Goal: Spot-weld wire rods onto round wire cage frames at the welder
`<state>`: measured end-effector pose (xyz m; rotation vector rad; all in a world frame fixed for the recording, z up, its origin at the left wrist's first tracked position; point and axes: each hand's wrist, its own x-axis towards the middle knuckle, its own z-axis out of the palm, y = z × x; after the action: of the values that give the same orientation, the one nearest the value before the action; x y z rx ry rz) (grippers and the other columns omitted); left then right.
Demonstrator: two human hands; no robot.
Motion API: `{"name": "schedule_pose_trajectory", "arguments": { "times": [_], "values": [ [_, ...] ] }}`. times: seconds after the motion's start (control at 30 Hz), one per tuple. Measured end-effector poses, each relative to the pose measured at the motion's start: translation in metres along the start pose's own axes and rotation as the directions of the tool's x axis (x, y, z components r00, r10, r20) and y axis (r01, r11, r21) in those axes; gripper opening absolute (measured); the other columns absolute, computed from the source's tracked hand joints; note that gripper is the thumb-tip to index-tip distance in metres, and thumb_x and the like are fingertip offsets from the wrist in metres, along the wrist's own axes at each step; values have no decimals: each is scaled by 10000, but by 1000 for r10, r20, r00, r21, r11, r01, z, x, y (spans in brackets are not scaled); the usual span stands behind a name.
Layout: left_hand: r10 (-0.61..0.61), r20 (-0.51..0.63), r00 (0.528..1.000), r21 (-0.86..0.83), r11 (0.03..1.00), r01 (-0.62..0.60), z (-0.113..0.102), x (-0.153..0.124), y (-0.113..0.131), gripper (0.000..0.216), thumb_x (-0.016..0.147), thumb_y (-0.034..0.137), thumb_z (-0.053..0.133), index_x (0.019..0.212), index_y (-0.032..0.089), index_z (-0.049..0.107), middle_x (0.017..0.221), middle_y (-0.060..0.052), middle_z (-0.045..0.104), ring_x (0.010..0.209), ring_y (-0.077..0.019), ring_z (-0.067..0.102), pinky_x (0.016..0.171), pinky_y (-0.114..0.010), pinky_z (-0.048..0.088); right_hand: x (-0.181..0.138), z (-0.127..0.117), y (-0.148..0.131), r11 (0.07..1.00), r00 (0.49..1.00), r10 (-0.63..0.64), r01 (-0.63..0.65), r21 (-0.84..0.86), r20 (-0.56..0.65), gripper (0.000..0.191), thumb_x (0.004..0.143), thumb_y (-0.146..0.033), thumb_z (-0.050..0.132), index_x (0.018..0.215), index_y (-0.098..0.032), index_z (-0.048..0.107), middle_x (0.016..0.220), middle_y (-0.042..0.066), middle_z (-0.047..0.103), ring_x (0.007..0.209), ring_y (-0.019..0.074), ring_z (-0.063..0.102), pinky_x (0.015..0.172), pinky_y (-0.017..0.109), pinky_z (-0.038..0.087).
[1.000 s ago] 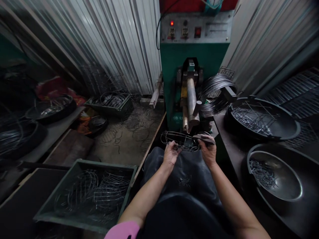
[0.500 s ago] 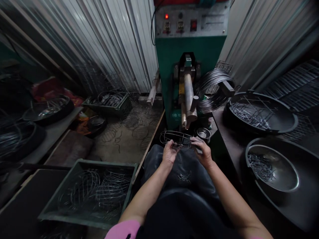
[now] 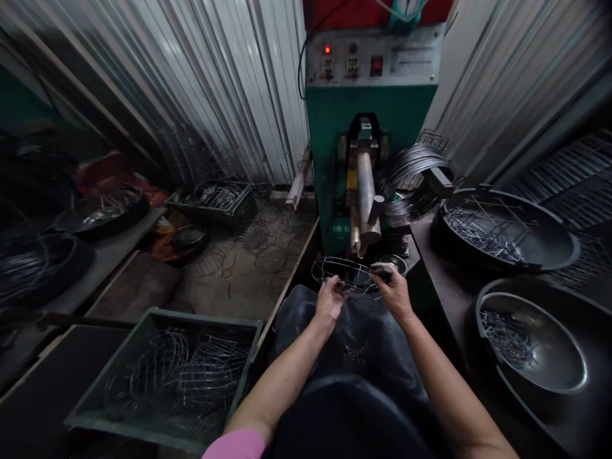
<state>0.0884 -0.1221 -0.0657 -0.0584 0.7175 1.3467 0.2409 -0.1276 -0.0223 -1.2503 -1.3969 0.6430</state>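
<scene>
A round wire frame (image 3: 329, 261) of thin metal rings is held between my two hands, just under the tip of the spot welding machine (image 3: 366, 204). My left hand (image 3: 329, 299) is closed on its near left side, thumb uppermost. On the right side my right hand (image 3: 392, 287) grips the same frame, its fingers bent over the rim. The fingertips partly hide the frame's lower part. Below the hands, a few short wire pieces (image 3: 352, 350) lie on the dark apron over my lap.
A green crate (image 3: 157, 312) of wire frames stands at lower left. On the right are a dark pan (image 3: 564, 255) of wire pieces and a metal bowl (image 3: 568, 344) with short rods. A wire coil (image 3: 415, 159) hangs beside the machine.
The camera view has tilted up slightly, so the scene sits lower. My right hand has shifted its fingers at the frame's right side; both hands still hold it.
</scene>
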Motion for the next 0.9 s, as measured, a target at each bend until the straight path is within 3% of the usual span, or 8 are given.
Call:
{"name": "schedule_pose_trajectory", "arguments": {
  "times": [0.2,0.9],
  "values": [
    [18,37,999,-3,1000,-18,10,8,3,260,542,166,751,671,159,526,597,82,558,610,-81,573,858,-419,468,10,5,-2,996,998,-6,12,91,-63,170,739,-334,667,818,-194,608,875,36,642,830,174,582,783,310,442],
    [-47,-29,998,-32,998,46,25,-2,3,148,638,125,684,649,145,538,577,47,567,564,-86,561,825,-411,502,12,9,-2,999,992,-36,36,-3,-124,196,762,-357,635,848,-185,599,835,33,632,777,164,580,742,302,457]
  ]
}}
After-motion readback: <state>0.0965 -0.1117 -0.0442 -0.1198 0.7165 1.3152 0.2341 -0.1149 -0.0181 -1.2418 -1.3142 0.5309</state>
